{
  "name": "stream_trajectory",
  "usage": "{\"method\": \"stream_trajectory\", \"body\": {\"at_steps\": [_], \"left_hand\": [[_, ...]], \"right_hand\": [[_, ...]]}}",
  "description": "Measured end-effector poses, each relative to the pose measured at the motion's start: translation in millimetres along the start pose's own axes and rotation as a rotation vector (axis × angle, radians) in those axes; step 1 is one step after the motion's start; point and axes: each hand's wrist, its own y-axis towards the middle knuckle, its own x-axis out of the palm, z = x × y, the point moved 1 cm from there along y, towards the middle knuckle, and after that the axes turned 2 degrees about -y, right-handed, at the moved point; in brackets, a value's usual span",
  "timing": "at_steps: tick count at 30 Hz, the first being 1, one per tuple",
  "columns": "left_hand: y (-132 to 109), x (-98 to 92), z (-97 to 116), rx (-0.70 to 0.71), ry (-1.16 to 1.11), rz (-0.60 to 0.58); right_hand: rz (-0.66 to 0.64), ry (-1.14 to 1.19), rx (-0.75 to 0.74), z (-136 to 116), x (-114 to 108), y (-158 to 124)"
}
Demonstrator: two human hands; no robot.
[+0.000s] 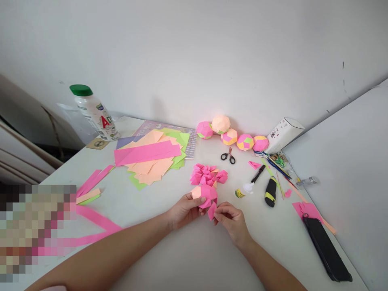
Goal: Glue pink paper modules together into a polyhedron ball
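Note:
My left hand is closed around a partly built paper ball of pink and peach facets, thumb on its front. Close by on the right, my right hand pinches a small folded pink paper piece at the ball's lower edge; whether the two are joined I cannot tell. Just behind the ball lies a heap of folded pink paper pieces with a few peach ones. A small glue bottle with a yellow-green label lies right of my hands, beside a white cap-like piece.
Finished paper balls line the wall. Scissors, a black marker, a utility knife and a phone lie to the right. Paper sheets and a white bottle are at left. Pink strips cross the left side.

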Motion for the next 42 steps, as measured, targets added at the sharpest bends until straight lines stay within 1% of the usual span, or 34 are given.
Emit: {"method": "stream_trajectory", "body": {"at_steps": [6, 31, 42], "left_hand": [[0.6, -0.6, -1.0, -0.006, -0.002, 0.023], [0.9, 1.3, -1.9, 0.023, 0.032, 0.020], [0.6, 0.3, -4.7, 0.024, 0.046, 0.040]], "right_hand": [[0.006, -0.008, -0.011, -0.3, 0.7, 0.5], [0.040, -0.038, -0.031, -0.8, 1.4, 0.3], [0.050, -0.096, -0.093, -4.2, 3.5, -1.8]]}}
